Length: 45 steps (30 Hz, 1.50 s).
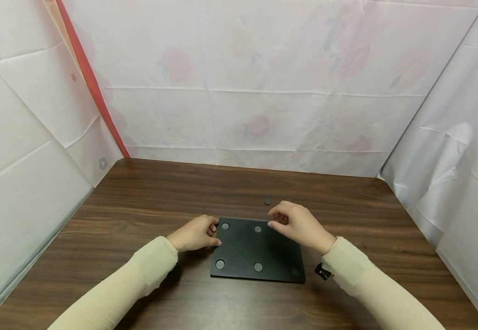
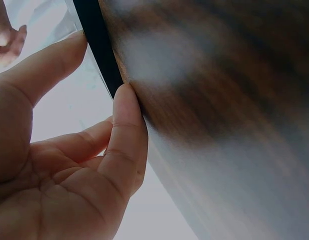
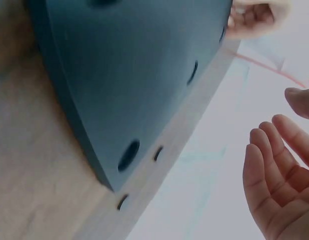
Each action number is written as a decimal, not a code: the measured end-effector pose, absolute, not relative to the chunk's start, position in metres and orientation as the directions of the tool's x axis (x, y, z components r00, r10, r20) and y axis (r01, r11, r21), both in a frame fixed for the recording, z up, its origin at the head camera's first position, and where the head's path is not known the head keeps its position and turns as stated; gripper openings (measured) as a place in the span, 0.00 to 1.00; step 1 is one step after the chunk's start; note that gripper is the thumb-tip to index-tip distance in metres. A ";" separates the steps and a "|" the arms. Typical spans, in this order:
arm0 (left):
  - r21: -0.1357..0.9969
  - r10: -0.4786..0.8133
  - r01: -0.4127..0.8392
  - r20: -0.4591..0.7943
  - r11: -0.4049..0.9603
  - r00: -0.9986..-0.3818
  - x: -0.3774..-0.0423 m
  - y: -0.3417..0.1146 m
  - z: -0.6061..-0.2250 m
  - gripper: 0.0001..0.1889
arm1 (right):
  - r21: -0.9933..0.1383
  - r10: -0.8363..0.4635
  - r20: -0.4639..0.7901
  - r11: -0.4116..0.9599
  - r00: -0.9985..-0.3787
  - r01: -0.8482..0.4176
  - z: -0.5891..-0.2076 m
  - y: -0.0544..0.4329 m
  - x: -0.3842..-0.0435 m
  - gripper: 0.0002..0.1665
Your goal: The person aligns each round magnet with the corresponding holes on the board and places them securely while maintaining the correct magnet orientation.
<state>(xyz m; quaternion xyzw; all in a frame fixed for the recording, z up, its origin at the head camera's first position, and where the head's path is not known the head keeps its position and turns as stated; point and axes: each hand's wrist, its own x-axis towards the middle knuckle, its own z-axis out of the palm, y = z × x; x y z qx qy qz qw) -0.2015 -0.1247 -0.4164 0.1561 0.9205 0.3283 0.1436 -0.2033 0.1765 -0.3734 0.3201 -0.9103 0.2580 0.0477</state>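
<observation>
A black rectangular board (image 1: 239,247) lies flat on the wooden table, with several round grey spots or discs (image 1: 258,267) set in its face. A darker round spot (image 1: 295,271) is faint near its front right corner. My left hand (image 1: 195,233) touches the board's left edge with thumb and fingertips set apart; in the left wrist view these fingers (image 2: 127,107) rest against the dark edge (image 2: 102,47). Above the far right corner hovers my right hand (image 1: 300,225), fingers loosely bent, with a gap between thumb and forefinger. Nothing shows in the right hand (image 3: 284,170) in its wrist view.
Behind the board a small dark disc (image 1: 266,201) lies on the table (image 1: 173,192). The right wrist view shows two loose discs there, one nearer (image 3: 123,202). A dark band or watch (image 1: 323,272) is at the right wrist. Pale printed curtains (image 1: 239,114) enclose the table.
</observation>
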 end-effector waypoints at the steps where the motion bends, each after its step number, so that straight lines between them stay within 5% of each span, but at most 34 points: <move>1: 0.649 0.381 0.192 -0.163 0.736 -0.910 -0.201 -0.125 -0.416 0.34 | -0.438 -0.547 0.255 0.670 -0.797 -0.600 -0.373 0.177 -0.206 0.12; 45: 0.662 0.385 0.182 -0.174 0.727 -0.906 -0.203 -0.125 -0.416 0.34 | -0.447 -0.384 0.131 0.800 -0.914 -0.400 -0.412 0.189 -0.301 0.22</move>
